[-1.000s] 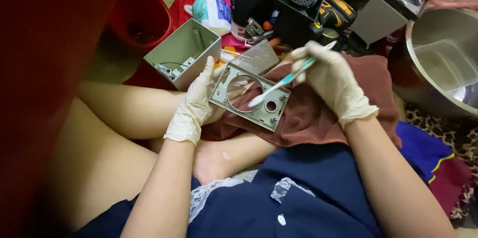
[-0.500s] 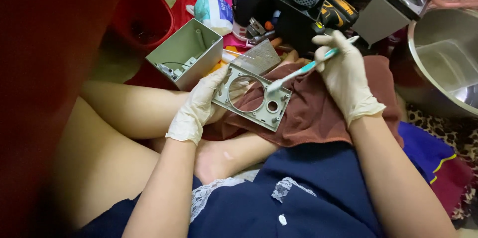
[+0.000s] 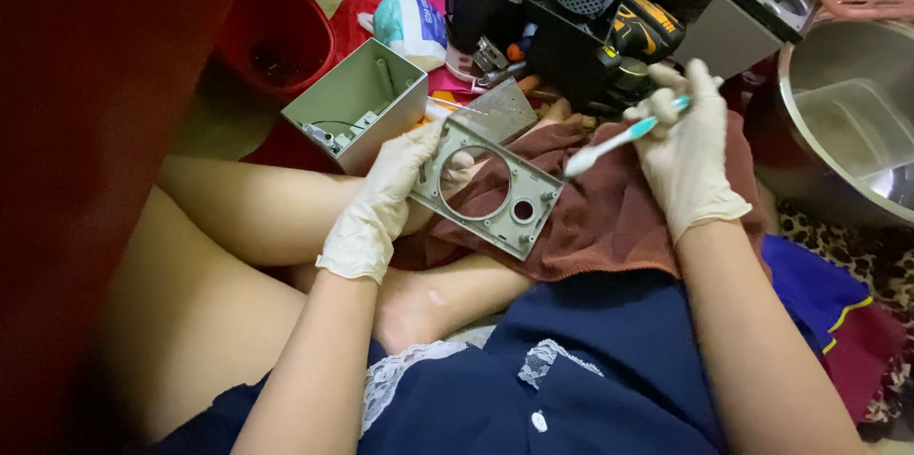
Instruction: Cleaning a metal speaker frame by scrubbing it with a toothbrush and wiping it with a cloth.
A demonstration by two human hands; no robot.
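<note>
Left hand [image 3: 386, 193], gloved in pale latex, comes in from the near left with the forearm rising straight up the frame and the wrist bent slightly right. Its fingers are curled around the left edge of a grey metal plate [image 3: 486, 187], thumb on top, one fingertip showing through the plate's big round opening. The plate is tilted, far corner up, near corner down to the right, with a smaller round hole beside the large one. It sits over a brown cloth [image 3: 609, 217] draped across the lap.

Right hand [image 3: 685, 155], gloved too, enters from the near right, forearm angled up and inward. It is closed around the handle of a toothbrush [image 3: 619, 139], light blue and white, the head pointing down and left. The brush head hangs just right of the plate, clear of it, above the cloth.

Left of the plate and farther off lies an open grey metal box [image 3: 357, 108] with wires inside. Far behind, a black machine housing [image 3: 571, 8]; far right, a steel basin [image 3: 847, 122]; far left, a red bucket [image 3: 271, 36].
</note>
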